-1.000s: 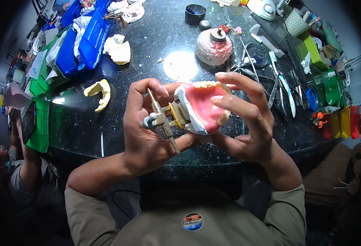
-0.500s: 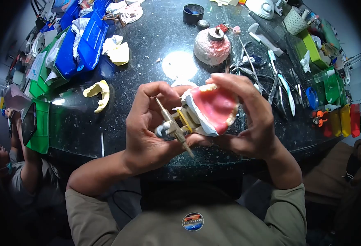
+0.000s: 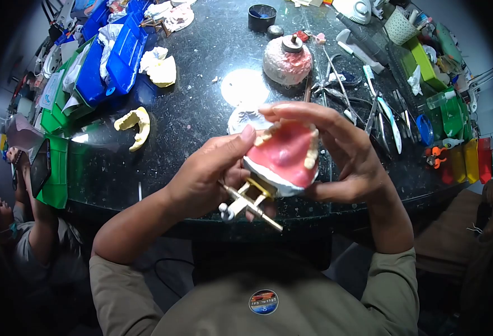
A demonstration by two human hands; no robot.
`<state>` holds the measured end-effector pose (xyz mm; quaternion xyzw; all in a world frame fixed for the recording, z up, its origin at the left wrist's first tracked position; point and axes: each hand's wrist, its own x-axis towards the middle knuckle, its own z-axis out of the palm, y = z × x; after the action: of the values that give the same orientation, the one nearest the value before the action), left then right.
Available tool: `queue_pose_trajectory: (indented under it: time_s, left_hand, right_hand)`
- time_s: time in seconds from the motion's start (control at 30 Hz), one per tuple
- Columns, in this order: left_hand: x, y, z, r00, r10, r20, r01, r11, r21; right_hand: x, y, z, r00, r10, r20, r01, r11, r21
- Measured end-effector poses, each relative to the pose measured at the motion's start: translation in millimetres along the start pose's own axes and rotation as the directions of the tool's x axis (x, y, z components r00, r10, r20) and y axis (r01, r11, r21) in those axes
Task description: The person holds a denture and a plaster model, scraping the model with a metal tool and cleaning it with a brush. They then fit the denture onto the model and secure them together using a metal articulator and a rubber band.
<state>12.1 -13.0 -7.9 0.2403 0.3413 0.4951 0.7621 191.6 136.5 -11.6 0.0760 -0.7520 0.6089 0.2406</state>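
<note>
A pink denture plate (image 3: 285,150) with cream teeth sits on a white plaster base, which is joined to a brass articulator (image 3: 243,203). My left hand (image 3: 210,168) grips them from the left, its thumb by the teeth and its other fingers partly hidden under the articulator. My right hand (image 3: 355,154) curves around the right side, fingertips at the upper teeth and thumb at the plaster's lower right edge. Behind them, a white plaster piece (image 3: 245,119) lies on the dark table (image 3: 196,84), partly covered by my hands.
A yellowish arch model (image 3: 141,129) lies to the left, near blue bins (image 3: 124,56) and a green bin (image 3: 56,173). Farther back stands a round pink-stained plaster flask (image 3: 287,63). Metal tools and a toothbrush (image 3: 389,117) lie right. Another person's arm (image 3: 25,190) shows far left.
The denture and articulator have turned, so the teeth face more upward and the articulator hangs lower. My left thumb has moved up beside the teeth. More of the white plaster piece behind shows.
</note>
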Motion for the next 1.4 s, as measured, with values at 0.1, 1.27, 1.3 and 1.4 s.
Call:
queue_pose_trajectory:
  time_s: [0.1,1.27,1.3,1.4]
  left_hand:
    - [5,-7,-7,0.989,0.114,-0.095,-0.124,0.985,-0.117]
    - [3,-2,7,0.833,0.475,-0.283,-0.449,0.880,0.157]
    - [3,-3,8,0.825,0.482,-0.296,-0.453,0.876,0.163]
    - [5,-6,6,0.802,0.503,-0.322,-0.465,0.865,0.191]
  right_hand:
    - [3,-3,0,0.998,-0.043,-0.051,0.025,0.949,-0.315]
    - [4,-14,21,0.956,-0.184,-0.229,0.001,0.782,-0.624]
    - [4,-13,23,0.955,-0.190,-0.227,-0.002,0.762,-0.648]
    - [3,-10,28,0.949,-0.193,-0.249,-0.040,0.712,-0.701]
